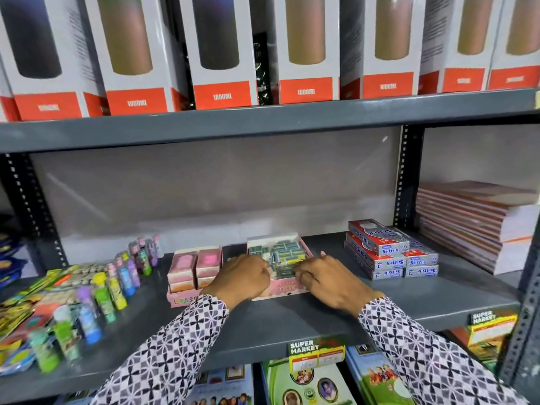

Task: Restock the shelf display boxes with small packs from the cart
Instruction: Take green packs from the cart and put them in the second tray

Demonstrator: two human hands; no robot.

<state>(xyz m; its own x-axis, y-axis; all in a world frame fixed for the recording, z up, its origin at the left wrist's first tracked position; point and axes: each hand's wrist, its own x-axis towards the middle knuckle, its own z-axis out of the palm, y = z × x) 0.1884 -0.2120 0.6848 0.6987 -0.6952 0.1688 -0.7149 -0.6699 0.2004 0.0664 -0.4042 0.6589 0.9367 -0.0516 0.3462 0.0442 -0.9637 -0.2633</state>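
1. Display box [304,249] of small packs [287,254]: a pink open-topped carton sits mid-shelf on the grey metal shelf [263,325], packed with blue-and-green packs too jumbled to count. A second pink box [182,298] stands just beside it on the left, holding four pink-topped cartons [194,266] in two stacks of two.
2. Above, on the upper shelf [263,121], stand seven or so tall white bottle cartons [225,54] with red bands, five clearly marked 1000ML.
3. At the far right lies one stack of notebooks [473,226], well apart from the display box.
4. Between the notebooks and the box sits a pile of red-and-silver flat packs [388,252], about seven by my count.
5. On the left, a long row of coloured tubes [117,285] with bright caps runs back along the shelf, more than a dozen, blurred near the front.
6. Two hands in patterned sleeves [181,355] cover the box's front wall. The left hand [244,277] has its fingers curled at the front left corner; whether it pinches a pack I cannot tell. The right hand [328,277] reaches its fingertips into the packs at the front; its hold is hidden as well.
7. Two "Super Market" price tags [317,353] hang on the shelf edge.
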